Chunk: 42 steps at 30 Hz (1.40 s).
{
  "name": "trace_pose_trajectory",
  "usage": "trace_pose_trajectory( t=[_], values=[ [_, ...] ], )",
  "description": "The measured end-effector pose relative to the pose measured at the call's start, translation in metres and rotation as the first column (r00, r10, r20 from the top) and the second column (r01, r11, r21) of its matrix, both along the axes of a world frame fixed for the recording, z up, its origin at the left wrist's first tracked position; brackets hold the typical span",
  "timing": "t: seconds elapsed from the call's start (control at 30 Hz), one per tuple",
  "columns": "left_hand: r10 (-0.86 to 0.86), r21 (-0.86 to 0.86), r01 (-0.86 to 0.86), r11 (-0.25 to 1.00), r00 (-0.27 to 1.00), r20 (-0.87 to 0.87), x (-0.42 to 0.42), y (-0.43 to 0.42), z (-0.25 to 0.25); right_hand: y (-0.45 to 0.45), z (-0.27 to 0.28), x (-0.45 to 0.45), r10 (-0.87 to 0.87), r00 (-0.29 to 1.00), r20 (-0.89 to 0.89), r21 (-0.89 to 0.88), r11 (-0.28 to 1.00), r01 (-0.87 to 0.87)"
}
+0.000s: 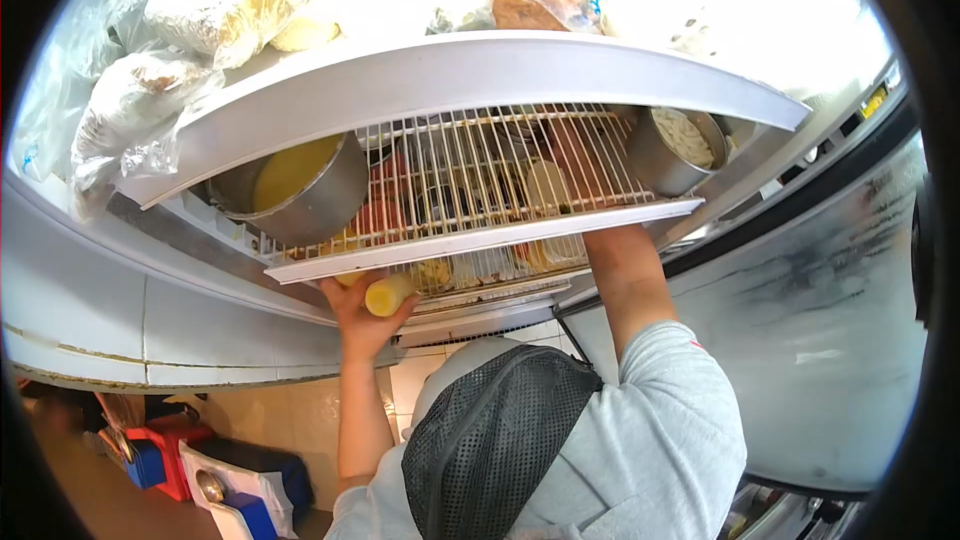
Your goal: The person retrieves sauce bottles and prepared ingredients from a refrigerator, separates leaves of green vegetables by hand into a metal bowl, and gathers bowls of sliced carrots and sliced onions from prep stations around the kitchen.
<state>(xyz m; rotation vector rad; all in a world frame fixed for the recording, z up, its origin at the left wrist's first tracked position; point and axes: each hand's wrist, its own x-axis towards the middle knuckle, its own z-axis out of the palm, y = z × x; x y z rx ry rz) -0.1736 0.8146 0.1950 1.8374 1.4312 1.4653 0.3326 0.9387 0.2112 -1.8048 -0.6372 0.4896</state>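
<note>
Left hand [356, 318]: fingers clamped on a pale-yellow container [388, 295], probably cylindrical, already just outside the wire shelf [480, 241]; right forearm [625, 270] reaches inside, reach uncompleted, finger state not discernible.

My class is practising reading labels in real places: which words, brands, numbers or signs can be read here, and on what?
None can be read.
Items under the wire shelf: too small and blurred.
Plastic bag at left: no readable text.
Two metal pots: no visible text.
</note>
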Motion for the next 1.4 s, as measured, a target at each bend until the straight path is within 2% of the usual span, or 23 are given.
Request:
trace_pose_trajectory(
  t=[0.07, 0.13, 0.17, 0.27, 0.37, 0.47, 0.5, 0.53, 0.63, 0.67, 0.8, 0.87, 0.93, 1.03, 1.1, 1.13, 1.23, 1.3, 1.33, 1.4],
  values=[
    [-0.045, 0.1, 0.053, 0.994, 0.995, -0.089, -0.013, -0.013, 0.011, -0.003, 0.018, -0.021, 0.031, 0.966, -0.255, 0.157, 0.988, 0.01],
    [-0.077, 0.154, 0.088, 0.984, 0.994, -0.08, -0.028, -0.024, 0.016, -0.008, 0.038, -0.046, 0.093, 0.888, -0.45, 0.266, 0.963, 0.034],
    [-0.09, 0.209, 0.105, 0.972, 0.993, -0.079, -0.034, -0.029, 0.018, -0.012, 0.048, -0.061, 0.128, 0.841, -0.526, 0.312, 0.949, 0.05],
    [-0.175, 0.195, 0.178, 0.965, 0.984, -0.035, -0.053, -0.049, 0.023, -0.03, 0.069, -0.099, 0.216, 0.737, -0.641, 0.356, 0.934, 0.036],
    [-0.296, 0.108, 0.29, 0.951, 0.954, 0.047, -0.072, -0.068, 0.011, -0.056, 0.063, -0.113, 0.308, 0.69, -0.655, 0.304, 0.943, -0.133],
    [-0.401, 0.07, 0.396, 0.916, 0.911, 0.098, -0.084, -0.083, 0.0, -0.08, 0.035, -0.096, 0.462, 0.716, -0.524, 0.114, 0.871, -0.478],
    [-0.432, 0.073, 0.426, 0.902, 0.896, 0.1, -0.086, -0.085, -0.004, -0.096, 0.054, -0.117, 0.479, 0.727, -0.491, 0.068, 0.853, -0.517],
    [-0.431, 0.062, 0.427, 0.902, 0.896, 0.11, -0.089, -0.087, -0.012, -0.111, 0.075, -0.142, 0.43, 0.738, -0.519, 0.073, 0.883, -0.463],
    [-0.502, -0.057, 0.518, 0.854, 0.847, 0.174, -0.092, -0.1, -0.046, -0.137, 0.071, -0.151, 0.298, 0.761, -0.576, -0.01, 0.929, -0.371],
    [-0.489, -0.078, 0.507, 0.858, 0.854, 0.176, -0.091, -0.106, -0.057, -0.141, 0.06, -0.139, 0.301, 0.757, -0.58, -0.07, 0.907, -0.414],
    [-0.437, -0.065, 0.447, 0.892, 0.891, 0.125, -0.079, -0.119, -0.075, -0.172, 0.075, -0.158, 0.365, 0.756, -0.544, -0.084, 0.873, -0.481],
    [-0.387, -0.094, 0.407, 0.909, 0.905, 0.177, -0.067, -0.126, -0.08, -0.183, 0.075, -0.162, 0.429, 0.733, -0.527, -0.075, 0.836, -0.543],
    [-0.344, -0.081, 0.362, 0.929, 0.922, 0.179, -0.054, -0.13, -0.089, -0.194, 0.071, -0.163, 0.414, 0.761, -0.5, -0.111, 0.84, -0.531],
    [-0.301, -0.073, 0.328, 0.942, 0.921, 0.249, -0.027, -0.137, -0.11, -0.213, 0.07, -0.174, 0.506, 0.684, -0.525, -0.126, 0.749, -0.651],
    [-0.215, -0.188, 0.289, 0.939, 0.916, 0.338, -0.011, -0.142, -0.123, -0.224, 0.069, -0.189, 0.555, 0.649, -0.521, -0.175, 0.675, -0.717],
    [-0.212, -0.19, 0.284, 0.94, 0.92, 0.329, -0.005, -0.144, -0.132, -0.231, 0.068, -0.199, 0.57, 0.632, -0.525, -0.201, 0.639, -0.742],
    [-0.112, -0.286, 0.246, 0.926, 0.903, 0.414, 0.009, -0.146, -0.152, -0.241, 0.051, -0.219, 0.711, 0.418, -0.565, -0.154, 0.408, -0.9],
    [-0.071, -0.311, 0.148, 0.939, 0.967, 0.246, 0.013, -0.146, -0.161, -0.25, 0.04, -0.238, 0.759, 0.302, -0.577, -0.148, 0.267, -0.952],
    [-0.067, -0.336, 0.141, 0.931, 0.972, 0.223, 0.012, -0.147, -0.162, -0.255, 0.039, -0.249, 0.769, 0.244, -0.591, -0.146, 0.196, -0.97],
    [-0.126, -0.403, 0.268, 0.875, 0.93, 0.344, 0.009, -0.148, -0.164, -0.265, 0.048, -0.27, 0.821, 0.123, -0.558, -0.116, 0.069, -0.991]
  ],
)
